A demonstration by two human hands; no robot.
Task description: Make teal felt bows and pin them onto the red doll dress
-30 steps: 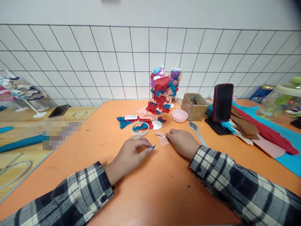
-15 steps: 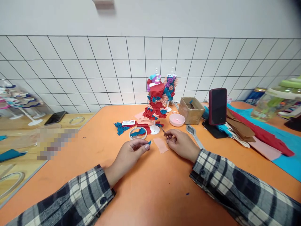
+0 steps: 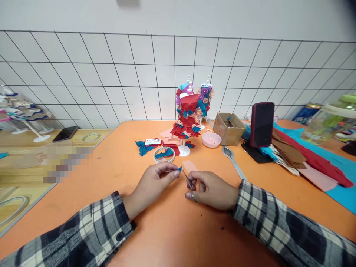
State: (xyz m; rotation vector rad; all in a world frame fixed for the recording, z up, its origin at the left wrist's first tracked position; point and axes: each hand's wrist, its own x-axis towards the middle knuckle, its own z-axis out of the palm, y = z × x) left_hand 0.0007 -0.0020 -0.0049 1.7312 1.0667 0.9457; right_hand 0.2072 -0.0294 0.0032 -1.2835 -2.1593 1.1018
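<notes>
Left hand: it rests low over the orange worktop, sleeve in dark plaid. Its grip is closed to a pinch, thumb and forefinger tips pressed together on a small blue scrap. The scrap projects to the right of the fingertips, just above the worktop near its middle.

Right hand: it lies on the worktop just beside the left hand, fingers curled inward. Its grip is closed round a thin metal tool. The tool runs slantwise, with a ring at its lower end against the thumb. Its upper tip points at the blue scrap and sits just beside it; whether the two touch cannot be told.

Surroundings: a pale pink paper piece lies flat on the worktop directly behind the two hands. Further back is a clear tape ring with blue material inside it. Beside it stands a small dress form on a white foot, clothed in red, blue and pink ruffles. To the right of that are a pink dish, an open cardboard box and a dark phone propped upright. A long grey metal handle lies between the dish and the right sleeve. Red, blue, brown and pink sheets are spread at the right edge.
</notes>
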